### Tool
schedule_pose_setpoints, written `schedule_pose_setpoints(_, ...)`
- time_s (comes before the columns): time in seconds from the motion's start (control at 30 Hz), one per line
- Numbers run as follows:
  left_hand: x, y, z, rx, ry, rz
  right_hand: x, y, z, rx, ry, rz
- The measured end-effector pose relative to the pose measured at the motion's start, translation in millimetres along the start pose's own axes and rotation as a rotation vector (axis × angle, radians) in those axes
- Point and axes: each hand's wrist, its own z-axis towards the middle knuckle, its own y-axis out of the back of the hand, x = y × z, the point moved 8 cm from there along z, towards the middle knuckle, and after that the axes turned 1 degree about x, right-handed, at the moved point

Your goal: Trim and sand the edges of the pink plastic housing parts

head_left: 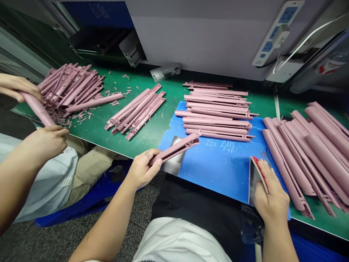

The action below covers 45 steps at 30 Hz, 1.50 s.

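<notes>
- My left hand (pixel 141 169) sits just left of 12 o'clock, fingers curled and thumb on top, gripping one end of a pink plastic rail (pixel 177 147) that points toward 1 o'clock.
- The rail's far end is raised over a silver sheet (pixel 173 160) lying on a blue mat (pixel 226 174) (the mat has handwriting on it, which I can't read).
- My right hand (pixel 269 196) is at about 2 o'clock, fingers wrapped over a sanding pad (pixel 256 182) with a red edge. The pad is tilted, and I can't tell whether it touches the mat.
- Straight ahead at 12 o'clock, a stack of pink rails (pixel 218 109) lies side by side, partly on the mat and partly on the green workbench (pixel 152 136).
- At 2 to 3 o'clock, a pile of pink tubular pieces (pixel 308 153) lies at the bench's right end.
- At 11 o'clock, a small bundle of rails (pixel 135 111) lies on the bench.
- At 10 o'clock, a heap of pink parts (pixel 71 87) sits among pink scraps (pixel 81 116).
- At 9 o'clock, a co-worker's hands (pixel 45 142) hold a pink tube (pixel 38 109), one hand at each end.
- A power strip (pixel 278 32) is mounted high at 1 o'clock.
</notes>
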Motion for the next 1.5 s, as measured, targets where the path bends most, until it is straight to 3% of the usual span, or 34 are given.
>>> schedule_pose_setpoints(0.1,-6.0,2.7,-0.1,-0.026,-0.04,0.117,0.5,-0.2,0.3,0.001,0.011,-0.002)
schedule_pose_setpoints(0.37,-6.4,2.3,0.7,-0.038,-0.045,0.133,0.3,0.1,0.5,0.006,0.0,-0.012)
schedule_pose_setpoints(0.57,7.9,-5.6,-1.9,0.089,0.217,-0.199,1.1,1.5,0.8,-0.011,-0.009,-0.032)
schedule_pose_setpoints(0.77,5.0,-19.6,2.6,0.198,0.451,-0.467,1.5,2.2,1.8,-0.068,-0.043,-0.09)
schedule_pose_setpoints(0.97,-2.5,-17.8,19.3,0.139,0.397,-0.479,0.4,0.1,1.9,-0.071,-0.043,-0.074)
schedule_pose_setpoints(1.5,-0.4,-21.1,18.2,0.242,0.456,-0.529,2.8,-1.6,2.4,-0.038,0.011,-0.087)
